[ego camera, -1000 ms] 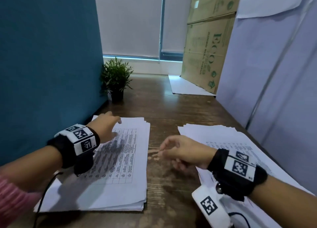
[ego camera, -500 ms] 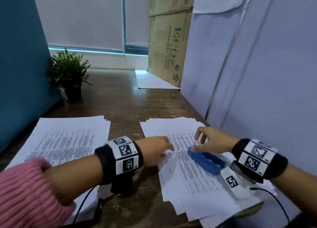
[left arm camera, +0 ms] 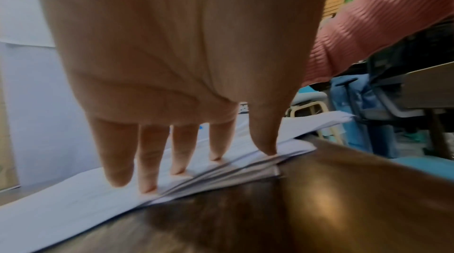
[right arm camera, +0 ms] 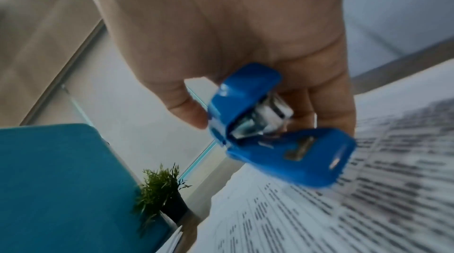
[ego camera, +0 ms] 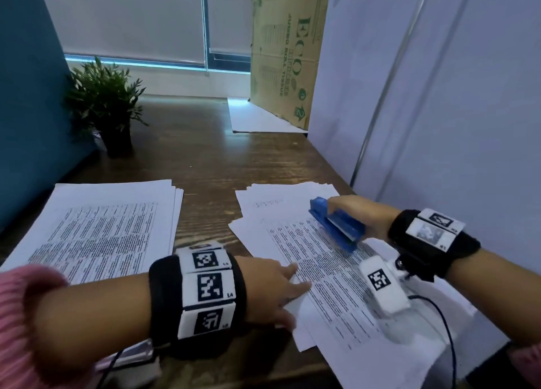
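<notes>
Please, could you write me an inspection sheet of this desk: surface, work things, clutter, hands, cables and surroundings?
Surface: dark wooden desk, grain visible.
Job's things: blue stapler, jaws apart, held over the right stack of printed sheets, which is fanned and uneven; the left stack lies neater.
Clutter: potted plant at far left; white sheet at the foot of a cardboard box.
Hands: left hand presses straight fingers on the right stack's edge; right hand grips the stapler.
Cables: black cable runs from the right wrist over the papers.
Surroundings: teal partition left, white panel right, blinds behind.
</notes>
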`<state>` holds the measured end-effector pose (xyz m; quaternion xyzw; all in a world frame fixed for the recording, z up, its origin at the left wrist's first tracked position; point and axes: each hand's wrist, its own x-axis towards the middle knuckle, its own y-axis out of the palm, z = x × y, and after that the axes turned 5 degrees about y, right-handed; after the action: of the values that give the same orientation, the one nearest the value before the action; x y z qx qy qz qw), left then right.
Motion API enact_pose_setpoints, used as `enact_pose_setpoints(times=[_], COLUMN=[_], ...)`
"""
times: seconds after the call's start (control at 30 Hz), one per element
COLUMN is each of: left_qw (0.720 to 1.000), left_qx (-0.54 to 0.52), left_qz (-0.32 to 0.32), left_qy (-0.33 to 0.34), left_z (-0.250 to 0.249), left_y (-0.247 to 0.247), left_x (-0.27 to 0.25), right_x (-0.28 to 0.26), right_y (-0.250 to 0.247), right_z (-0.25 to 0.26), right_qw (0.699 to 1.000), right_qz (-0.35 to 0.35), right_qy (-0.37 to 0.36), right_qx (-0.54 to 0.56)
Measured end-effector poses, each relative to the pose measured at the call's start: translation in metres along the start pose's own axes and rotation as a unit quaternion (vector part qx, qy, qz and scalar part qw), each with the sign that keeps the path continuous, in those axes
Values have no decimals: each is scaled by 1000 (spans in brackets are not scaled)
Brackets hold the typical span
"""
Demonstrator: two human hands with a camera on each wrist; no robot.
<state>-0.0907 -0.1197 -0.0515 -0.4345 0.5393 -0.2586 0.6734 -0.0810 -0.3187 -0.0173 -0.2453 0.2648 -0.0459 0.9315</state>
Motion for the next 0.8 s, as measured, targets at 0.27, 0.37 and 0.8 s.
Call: enact_pose_setpoints(times=[0.27,0.37,0.8], left_qw=[998,997,992], left_qx=[-12,-22,47], left_qz=[-45,-66,-22], left_qy=[46,39,-112], left_z=[-15,1,81], left_y=[9,0,-18], left_x=[-22,-35,-52], right_x=[19,21,36], right_y=[47,63,79], right_z=[21,27,39], right_qw=[945,910,875], right_qz=[-26,-30,-50], right_qy=[-181,-215,-214], right_qx=[-271,-354,-432])
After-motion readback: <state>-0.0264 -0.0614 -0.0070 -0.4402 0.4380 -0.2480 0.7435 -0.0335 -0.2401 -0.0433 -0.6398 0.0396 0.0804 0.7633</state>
